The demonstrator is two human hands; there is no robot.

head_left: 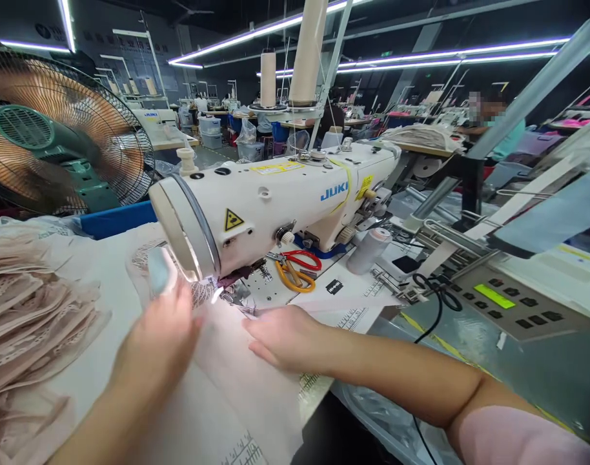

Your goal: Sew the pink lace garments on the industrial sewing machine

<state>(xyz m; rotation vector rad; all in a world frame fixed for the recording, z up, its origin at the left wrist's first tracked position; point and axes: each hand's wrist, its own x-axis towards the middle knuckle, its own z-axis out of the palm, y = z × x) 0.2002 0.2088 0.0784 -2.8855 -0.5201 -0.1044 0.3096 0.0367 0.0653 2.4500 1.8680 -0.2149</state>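
In the head view, sheer pale-pink fabric [249, 394] is lying between both hands' fingers, reaching under the white metal sewing machine [275, 200], apparently partway through. The right hand [288, 336] is pinching it; the left hand [162, 332] is blurring, grip unclear. Left of those fingers, a beige lace-trimmed pile [33, 316] is resting, whether finished I cannot tell.

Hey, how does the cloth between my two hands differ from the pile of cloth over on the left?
The cloth is spread mostly flat before the sewing machine, while the pile is bunched in overlapping folds. The cloth lies between your left hand and right hand; the pile sits apart, beyond the left. The cloth looks paler, the pile a deeper beige-pink. Both rest on the white table.
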